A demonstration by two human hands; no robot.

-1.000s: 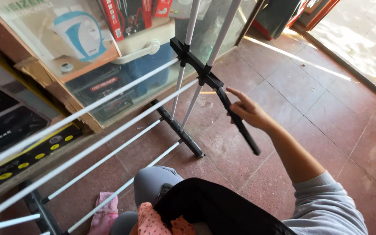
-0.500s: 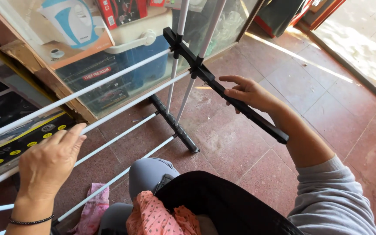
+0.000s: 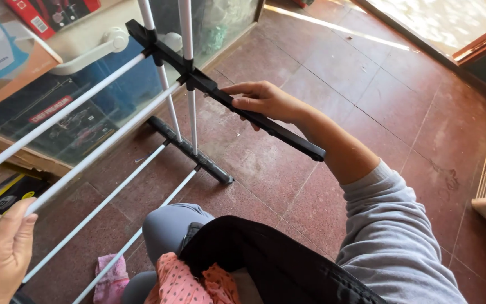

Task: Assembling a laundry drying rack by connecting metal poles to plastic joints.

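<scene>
- Right hand (image 3: 265, 101) curling around the upper black bar (image 3: 237, 107) of the rack, fingers wrapped over the top, thumb underneath, closing on it.
- Left hand (image 3: 1, 253) pinching the near end of a white rod (image 3: 91, 152) at the bottom-left edge, fingers pressed against the thumb around it.
- Rack standing on the red tiled floor (image 3: 367, 90), just beside a glass cabinet (image 3: 85, 107), stretching between the 2 hands; 2 white uprights (image 3: 189, 112) running from the upper bar down to a lower black bar (image 3: 189, 149) resting on the floor.
- Black garment (image 3: 265, 264) and pink dotted cloth (image 3: 181, 284) lying across the lap; another pink cloth (image 3: 111, 278) sitting on the floor under the lower rods.
- Judging the risks: gripping with only 1 hand at each end, likely letting the frame twist or fold, possibly nipping the fingers near the joint where the uprights meet the bar.
- Swinging the far end toward the cabinet, possibly knocking the glass, since standing so close.
- Lap load sliding off toward the floor if leaning forward, being unsecured.
- Floor cloth possibly catching under the lower bar if dragging.
</scene>
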